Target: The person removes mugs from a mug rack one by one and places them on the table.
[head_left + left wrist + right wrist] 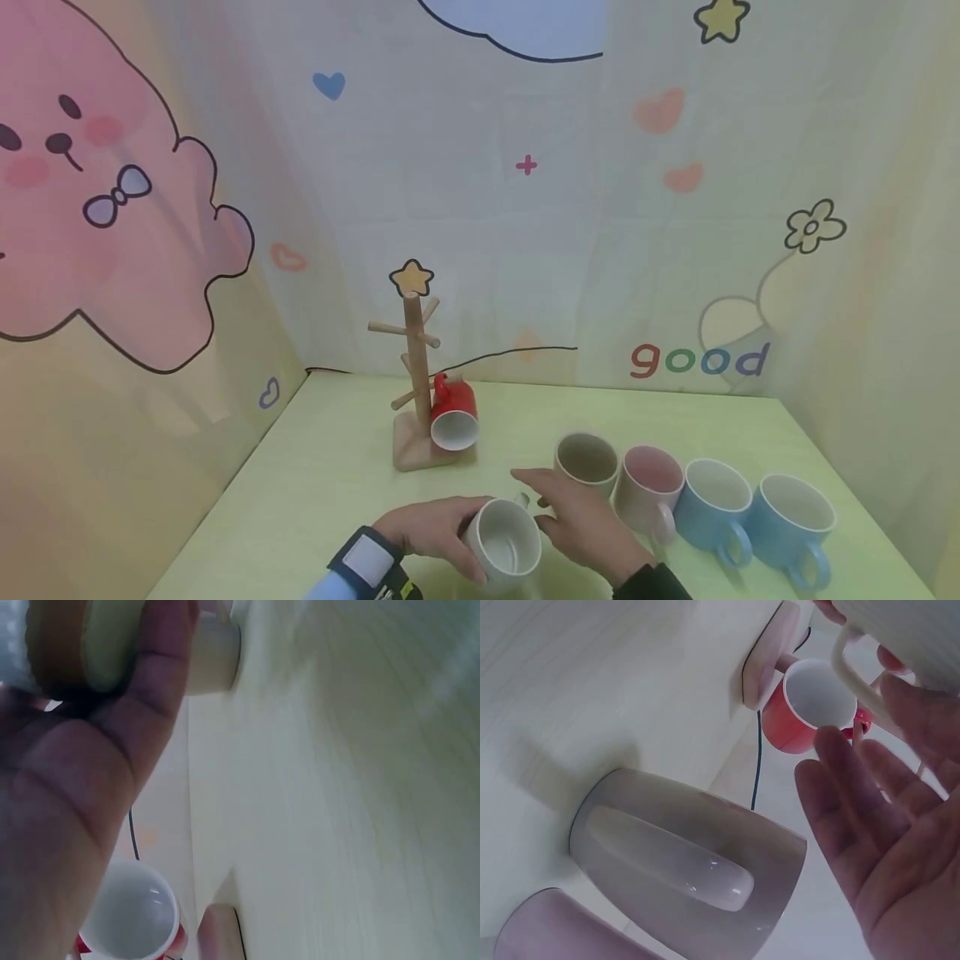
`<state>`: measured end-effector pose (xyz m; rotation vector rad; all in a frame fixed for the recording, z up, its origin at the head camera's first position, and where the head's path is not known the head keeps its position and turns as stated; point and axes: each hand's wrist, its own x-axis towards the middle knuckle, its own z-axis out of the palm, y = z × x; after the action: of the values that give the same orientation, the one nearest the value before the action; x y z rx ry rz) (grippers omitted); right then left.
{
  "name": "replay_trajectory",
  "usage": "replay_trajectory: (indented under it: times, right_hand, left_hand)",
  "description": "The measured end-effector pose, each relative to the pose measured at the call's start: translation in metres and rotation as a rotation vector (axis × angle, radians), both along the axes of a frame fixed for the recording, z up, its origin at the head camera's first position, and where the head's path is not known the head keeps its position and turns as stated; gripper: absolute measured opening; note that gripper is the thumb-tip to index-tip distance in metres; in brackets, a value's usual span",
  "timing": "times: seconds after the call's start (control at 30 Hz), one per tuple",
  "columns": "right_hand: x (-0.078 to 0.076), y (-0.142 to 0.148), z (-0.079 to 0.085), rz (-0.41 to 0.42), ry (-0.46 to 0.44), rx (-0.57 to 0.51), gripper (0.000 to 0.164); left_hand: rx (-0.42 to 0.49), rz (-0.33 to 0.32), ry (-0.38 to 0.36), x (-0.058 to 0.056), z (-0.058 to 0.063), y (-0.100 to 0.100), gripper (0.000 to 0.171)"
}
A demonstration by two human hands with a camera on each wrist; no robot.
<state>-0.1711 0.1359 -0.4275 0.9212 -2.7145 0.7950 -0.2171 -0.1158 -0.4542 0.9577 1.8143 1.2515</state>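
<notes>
A white mug (510,546) is gripped in my left hand (431,527), fingers and thumb around its side, its mouth tilted toward the head camera. My right hand (585,523) reaches in from the other side with fingers extended. In the right wrist view its thumb overlaps the mug beside the white handle (850,671). Behind, a red mug (459,398) with a white inside hangs sideways on a low peg of a wooden mug tree (417,358). A grey-beige mug (587,458) stands just beyond the right hand, partly hidden by it.
To the right, a pink mug (648,492) and two blue mugs, one nearer (708,508) and one at the row's end (787,521), stand upright on the pale table (300,483). Printed cloth (465,183) hangs behind the table and along its sides.
</notes>
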Motion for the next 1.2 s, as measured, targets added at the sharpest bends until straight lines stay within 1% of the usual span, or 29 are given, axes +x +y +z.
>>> replay_trajectory:
  times: [0.07,0.13,0.27,0.37,0.4,0.5,0.63,0.77,0.83,0.87,0.93,1.07,1.13,1.2]
  right_hand:
    - [-0.001,0.0,0.0,0.048,0.027,0.006,0.054]
    - [-0.001,0.001,-0.001,0.08,0.042,0.006,0.048]
    - [-0.001,0.002,0.0,0.121,0.004,-0.016,0.031]
    - [-0.002,0.003,0.001,0.143,-0.039,-0.027,0.024]
    - [-0.002,0.003,0.001,0.147,-0.039,-0.025,0.023]
    - [-0.003,0.004,0.0,0.149,-0.04,-0.014,0.021]
    - [-0.003,0.006,-0.002,0.143,-0.035,0.004,0.018]
    - [-0.002,0.008,-0.003,0.153,-0.045,-0.008,0.014]
    - [-0.001,0.009,-0.004,0.154,-0.066,-0.018,0.013]
    - [-0.001,0.01,-0.004,0.155,-0.078,-0.023,0.012]
    - [0.0,0.011,-0.005,0.151,-0.116,-0.041,0.011]
    - [0.002,0.013,-0.002,0.106,-0.197,-0.081,0.007]
    - [0.003,0.013,0.0,0.078,-0.246,-0.11,0.004]
    - [0.004,0.012,0.003,0.038,-0.289,-0.131,0.006]
  left_hand:
    - [0.0,-0.038,-0.023,0.001,0.001,0.001,0.067]
    - [0.009,-0.074,-0.04,0.002,0.002,0.002,0.068]
    - [0.025,-0.111,-0.067,0.003,0.003,0.003,0.069]
    - [0.026,-0.124,-0.095,0.002,0.004,0.002,0.069]
    - [0.026,-0.127,-0.103,0.002,0.004,0.001,0.07]
    - [0.023,-0.122,-0.124,0.001,0.004,-0.002,0.07]
    - [0.024,-0.09,-0.147,0.0,0.003,-0.008,0.07]
    - [0.068,-0.081,-0.183,-0.002,-0.002,-0.014,0.069]
    - [0.101,-0.074,-0.2,-0.002,-0.004,-0.016,0.07]
    - [0.112,-0.064,-0.206,-0.002,-0.005,-0.017,0.069]
    - [0.11,-0.009,-0.203,-0.002,-0.004,-0.02,0.067]
    - [0.096,0.141,-0.217,-0.002,-0.005,-0.025,0.06]
    - [0.12,0.206,-0.249,-0.003,-0.007,-0.026,0.057]
    - [0.162,0.243,-0.275,-0.004,-0.009,-0.028,0.058]
